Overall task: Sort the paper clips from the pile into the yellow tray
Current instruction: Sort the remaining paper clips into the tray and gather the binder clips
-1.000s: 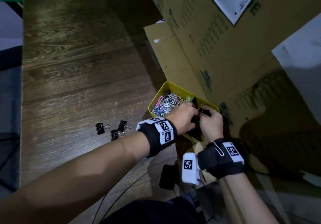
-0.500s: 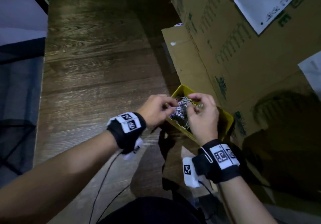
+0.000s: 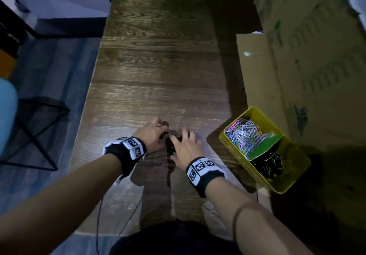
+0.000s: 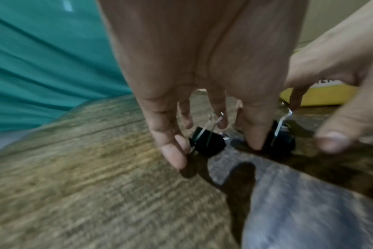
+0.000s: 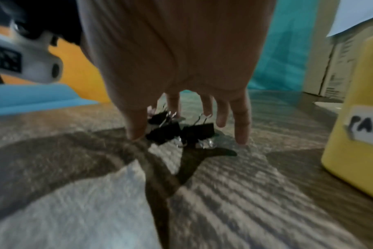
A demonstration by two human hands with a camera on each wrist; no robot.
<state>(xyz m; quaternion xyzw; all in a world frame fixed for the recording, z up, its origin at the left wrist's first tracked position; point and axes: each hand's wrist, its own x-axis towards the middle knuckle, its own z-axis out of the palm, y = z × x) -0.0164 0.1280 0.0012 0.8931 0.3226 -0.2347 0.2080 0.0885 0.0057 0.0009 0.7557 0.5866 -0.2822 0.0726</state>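
The yellow tray (image 3: 233,151) stands at the table's right edge. Coloured paper clips (image 3: 245,134) fill its far half, a green divider (image 3: 265,148) crosses it, and black binder clips (image 3: 267,165) lie in its near half. On the wood in front of me lie a few black binder clips (image 4: 207,143) (image 5: 199,133). My left hand (image 3: 163,133) reaches down over them, thumb and fingertips close around one clip. My right hand (image 3: 181,139) hovers beside it with straight, spread fingers (image 5: 242,133) either side of two clips. Neither hand lifts anything.
Large cardboard boxes (image 3: 309,56) stand along the right, close behind the tray. The wooden table (image 3: 158,66) stretches ahead; its left edge drops to a blue floor with a black metal frame (image 3: 35,132). Cables hang at the near edge.
Both hands have left the yellow tray, where they handled a tangle of clips, and moved left and down to the binder clips on the table. The head view has swung left.
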